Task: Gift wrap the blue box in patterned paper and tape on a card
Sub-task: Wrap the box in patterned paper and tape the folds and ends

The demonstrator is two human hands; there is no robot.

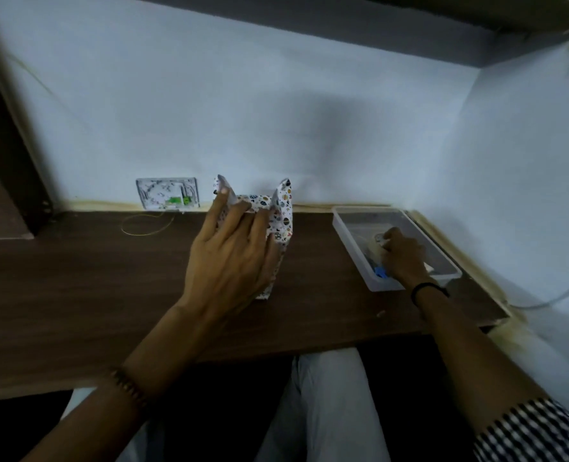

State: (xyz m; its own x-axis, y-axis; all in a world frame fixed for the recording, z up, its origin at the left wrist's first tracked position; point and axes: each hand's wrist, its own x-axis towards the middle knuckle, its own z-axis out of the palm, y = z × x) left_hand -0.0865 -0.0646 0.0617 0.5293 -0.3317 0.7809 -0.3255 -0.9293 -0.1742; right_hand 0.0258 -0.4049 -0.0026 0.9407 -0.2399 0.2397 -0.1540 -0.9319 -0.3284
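Two hands were noted over the dark wooden desk (76,278). The box (279,236), already covered in patterned paper (284,201), was found at mid-desk toward the far edge by the wall, its long axis running near-to-far. At its far end two paper flaps were seen standing up as points, neither folded down nor taped.

The left hand (233,261) was laid on top of the box. Its fingers (238,215) were straight and spread, pressing the paper down near the far end; nothing was gripped.

The right hand (401,253) was placed well to the right, inside a clear plastic tray (341,225). Its fingers (393,233) were curled round a pale roundish item (378,241), judged likely a tape roll, though this could not be confirmed. A small blue object (380,272) was seen in the tray beside the wrist; its nature could not be told.

Key relation: the open far end lay left of the right hand and somewhat farther, with the left hand upon the box. It was judged that tape would have to be carried leftward across the gap while the paper was pinned. No card was identified.
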